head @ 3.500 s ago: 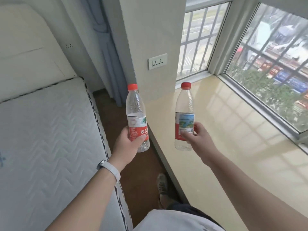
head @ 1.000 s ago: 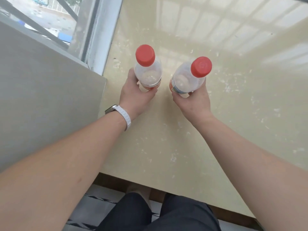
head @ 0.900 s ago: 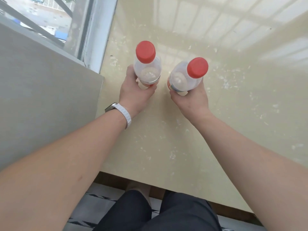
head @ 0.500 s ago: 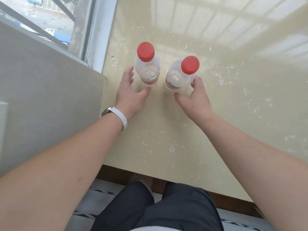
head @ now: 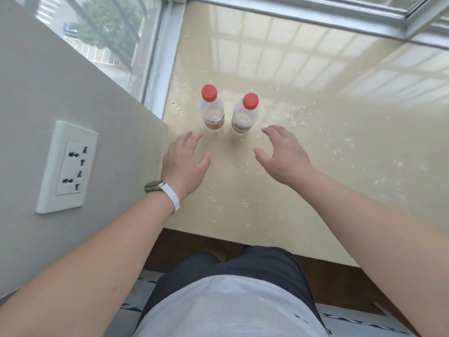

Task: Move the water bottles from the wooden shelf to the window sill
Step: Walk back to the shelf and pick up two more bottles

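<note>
**Two bottles standing on the sill, hands off**

Two water bottles stand upright on the window sill (head: pixel 303 132), side by side and just apart: the left bottle (head: pixel 211 110) with a red label band, the right bottle (head: pixel 245 115) with a paler band showing green. Both are clear, ribbed plastic with red screw caps, and they look nearly empty, so I would judge them light and easy to tip.

Neither hand holds anything. The left hand (head: pixel 185 161), with a white watch strap (head: pixel 170 197) on its wrist, hovers just short of its bottle with fingers spread and loosely curled; the right hand (head: pixel 284 154) does the same on its side, thumb out, touching nothing.

Releasing looks like the step in hand. To do it well, draw both hands straight back and low, without brushing the caps or the sides, and watch for any wobble.

Glossy, cream-coloured stone makes up the sill, flecked with white marks and mirroring the window bars. A grey wall to the left carries a white socket plate (head: pixel 66 167).
</note>
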Motion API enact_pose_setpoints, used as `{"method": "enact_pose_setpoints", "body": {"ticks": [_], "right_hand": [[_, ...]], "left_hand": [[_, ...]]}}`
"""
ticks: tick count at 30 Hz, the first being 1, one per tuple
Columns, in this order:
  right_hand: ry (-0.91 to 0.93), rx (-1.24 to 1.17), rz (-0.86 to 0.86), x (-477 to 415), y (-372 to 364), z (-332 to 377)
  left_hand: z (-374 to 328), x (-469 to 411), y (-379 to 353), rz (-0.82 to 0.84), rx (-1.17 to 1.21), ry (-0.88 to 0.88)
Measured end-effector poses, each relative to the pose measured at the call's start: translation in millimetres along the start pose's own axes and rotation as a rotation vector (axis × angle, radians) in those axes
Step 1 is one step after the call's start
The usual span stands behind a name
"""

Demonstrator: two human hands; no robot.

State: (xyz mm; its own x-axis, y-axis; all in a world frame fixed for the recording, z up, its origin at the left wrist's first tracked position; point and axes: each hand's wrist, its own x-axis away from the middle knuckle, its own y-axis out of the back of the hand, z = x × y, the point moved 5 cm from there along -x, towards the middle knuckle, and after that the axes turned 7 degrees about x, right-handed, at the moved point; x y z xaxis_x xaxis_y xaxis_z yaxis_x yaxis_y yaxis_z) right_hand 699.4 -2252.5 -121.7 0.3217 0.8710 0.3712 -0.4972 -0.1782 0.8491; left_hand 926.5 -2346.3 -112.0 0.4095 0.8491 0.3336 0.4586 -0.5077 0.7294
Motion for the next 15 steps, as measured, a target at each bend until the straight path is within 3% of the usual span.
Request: {"method": "enact_pose_setpoints", "body": {"ticks": [8, 15], "right_hand": [[0.056, 0.207, -0.009, 65.9, 39.4, 22.1], [-0.021, 0.338, -0.046, 122.1, 64.3, 16.0]], "left_hand": [[-33.5, 49.1, 17.5, 0.022, -0.178, -0.150], [-69.3, 80.5, 14.8, 0.099, -0.199, -0.310]]}}
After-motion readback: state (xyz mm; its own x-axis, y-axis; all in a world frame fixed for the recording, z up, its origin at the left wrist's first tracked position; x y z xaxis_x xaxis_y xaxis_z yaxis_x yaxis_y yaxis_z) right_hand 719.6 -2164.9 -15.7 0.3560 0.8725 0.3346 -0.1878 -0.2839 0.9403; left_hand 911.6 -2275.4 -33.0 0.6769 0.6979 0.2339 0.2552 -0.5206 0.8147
